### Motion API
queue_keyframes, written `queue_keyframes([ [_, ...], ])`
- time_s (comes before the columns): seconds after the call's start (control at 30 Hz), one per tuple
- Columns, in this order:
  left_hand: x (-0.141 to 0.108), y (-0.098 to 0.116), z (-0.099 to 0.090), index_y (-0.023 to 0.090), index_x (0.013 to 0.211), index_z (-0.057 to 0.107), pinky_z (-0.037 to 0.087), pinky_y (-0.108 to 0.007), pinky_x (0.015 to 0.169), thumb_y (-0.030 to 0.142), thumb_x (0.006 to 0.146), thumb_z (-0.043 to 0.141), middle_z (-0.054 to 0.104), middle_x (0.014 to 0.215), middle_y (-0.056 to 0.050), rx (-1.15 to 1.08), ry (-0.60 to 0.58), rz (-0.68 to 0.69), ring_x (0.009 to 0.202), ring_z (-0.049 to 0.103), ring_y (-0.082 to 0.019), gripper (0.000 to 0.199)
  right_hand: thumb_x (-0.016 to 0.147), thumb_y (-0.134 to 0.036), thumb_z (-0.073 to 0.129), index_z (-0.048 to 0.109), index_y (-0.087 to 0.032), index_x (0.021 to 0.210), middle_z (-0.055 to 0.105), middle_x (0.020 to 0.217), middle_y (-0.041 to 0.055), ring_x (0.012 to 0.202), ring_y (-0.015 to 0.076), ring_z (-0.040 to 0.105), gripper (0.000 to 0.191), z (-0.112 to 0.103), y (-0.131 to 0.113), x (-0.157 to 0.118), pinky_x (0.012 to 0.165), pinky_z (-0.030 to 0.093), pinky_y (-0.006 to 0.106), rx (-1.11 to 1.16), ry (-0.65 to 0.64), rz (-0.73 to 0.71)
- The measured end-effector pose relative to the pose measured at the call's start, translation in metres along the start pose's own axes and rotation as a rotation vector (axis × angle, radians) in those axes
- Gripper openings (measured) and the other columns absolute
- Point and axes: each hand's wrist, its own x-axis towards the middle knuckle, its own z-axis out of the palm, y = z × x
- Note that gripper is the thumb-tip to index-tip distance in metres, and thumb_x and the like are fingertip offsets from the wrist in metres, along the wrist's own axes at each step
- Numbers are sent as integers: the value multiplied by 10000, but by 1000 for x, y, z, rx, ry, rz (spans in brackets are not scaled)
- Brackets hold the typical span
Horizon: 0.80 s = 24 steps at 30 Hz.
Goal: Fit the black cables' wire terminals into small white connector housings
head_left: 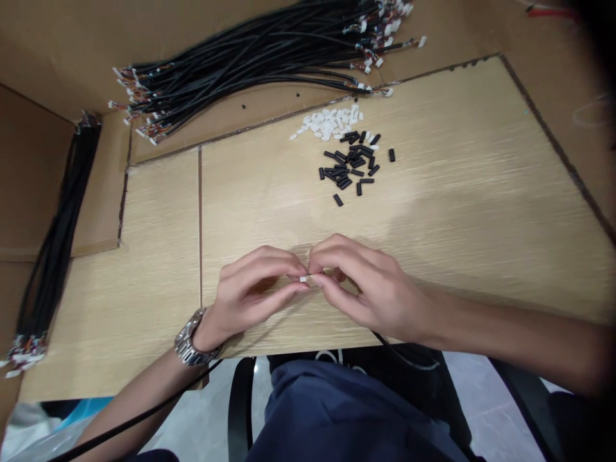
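Observation:
Both hands meet fingertip to fingertip near the front of the wooden table. My left hand (260, 285) pinches a small white connector (303, 279) between thumb and fingers. Right beside it, my right hand (368, 282) is closed on a thin wire end (312, 274), which reaches the connector; whether the wire sits inside it is too small to tell. A black cable (402, 355) emerges below my right hand and hangs over the table edge. Another stretch of black cable (139, 417) passes under my left wrist, which wears a metal watch (190, 340).
Beyond the hands lie a pile of white connectors (330, 123) and several short black tubes (353, 157). A large bundle of black cables (250, 54) with white plugs lies at the back on cardboard. A second cable bundle (62, 224) lies at the left. Cardboard walls border the table (481, 192).

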Motion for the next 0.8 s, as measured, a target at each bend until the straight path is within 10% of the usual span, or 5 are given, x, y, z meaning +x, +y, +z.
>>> queue_keyframes([
  [0.8, -1, 5, 11, 147, 825, 654, 557, -182, 531, 195, 844, 731, 686, 734, -16, -440, 28, -506, 551, 640, -89, 93, 951, -159, 562, 587, -194, 1017, 611, 1031, 61, 896, 157, 614, 79, -2, 2, -1, 734, 543, 285, -72, -31, 9],
])
